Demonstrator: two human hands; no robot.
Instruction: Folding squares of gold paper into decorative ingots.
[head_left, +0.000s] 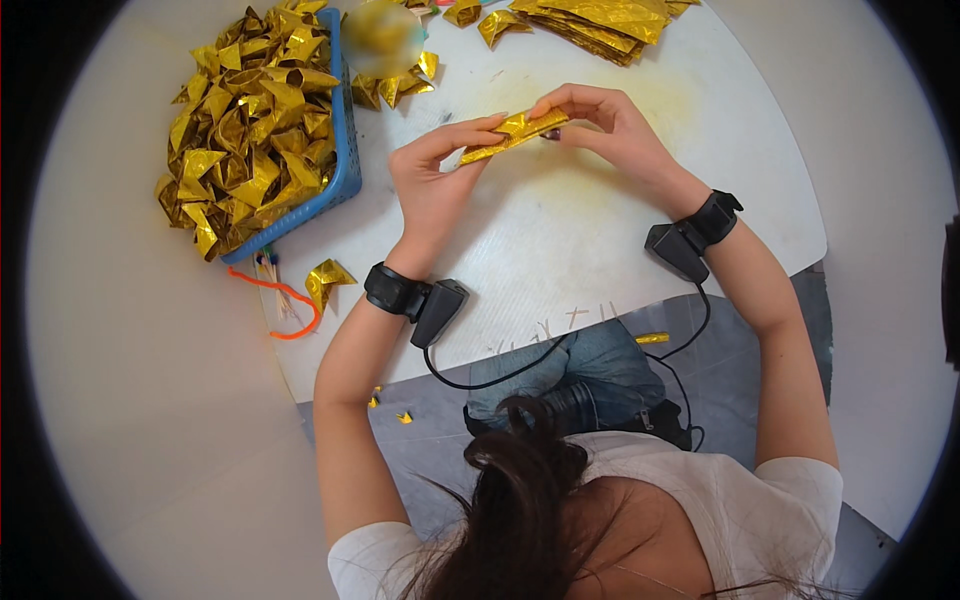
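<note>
1. Your folded gold foil strip point(515, 134) lies between your two hands, above the white table point(725, 150); whether it touches the surface, you cannot tell from this view.
2. Its long axis slants from near-left to far-right, so the right end sits farther from your body.
3. Your left hand point(436, 155) pinches the near-left part, fingers on top, its thumb largely hidden. Your right hand point(618, 128) grips the far-right end, forefinger above and thumb below. Neither hand is clearly nearer.
4. To your left, just past that hand, stands the blue basket point(346, 135) heaped with folded foil pieces point(250, 120).
5. Beyond the strip lies a stack of gold foil sheets point(600, 28), near the right hand.
6. Most room lies rightward, to the table's curved edge; the near edge runs below both wrists.
</note>
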